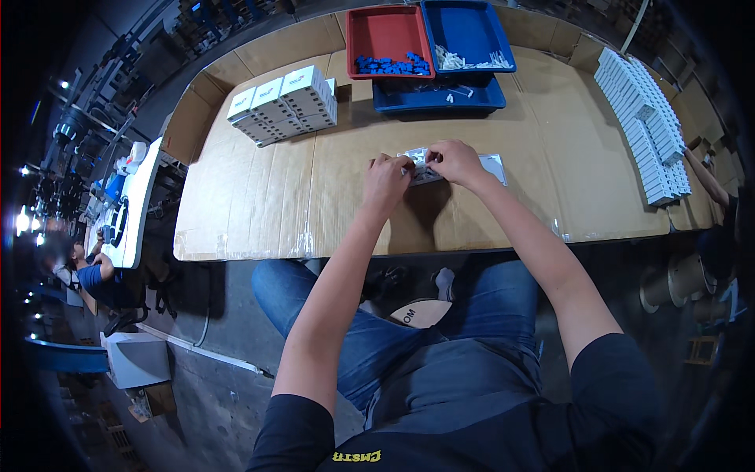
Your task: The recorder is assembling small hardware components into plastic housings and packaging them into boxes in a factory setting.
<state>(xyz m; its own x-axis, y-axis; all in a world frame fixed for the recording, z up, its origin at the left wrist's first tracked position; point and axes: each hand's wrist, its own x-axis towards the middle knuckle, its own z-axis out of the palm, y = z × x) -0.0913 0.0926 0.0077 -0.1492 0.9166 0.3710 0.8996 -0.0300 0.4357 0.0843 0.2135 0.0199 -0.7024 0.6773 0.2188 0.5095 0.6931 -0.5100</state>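
My left hand (384, 185) and my right hand (458, 164) meet over the middle of the cardboard-covered table. Between them sits a small white plastic housing (425, 175), partly hidden by my fingers. The left fingers are closed on its left side. Right thumb and fingers pinch together at its upper right edge; whatever small piece they hold there is too hidden to make out. A flat white piece (494, 168) lies just right of my right hand, partly covered by the wrist.
Stacked white boxes (281, 106) stand at the left. At the back are a red tray (389, 31) with blue parts, a blue tray (468, 27) with white parts, and a lower blue tray (436, 101). Rows of white pieces (641, 126) line the right side, near another person's arm (705, 175).
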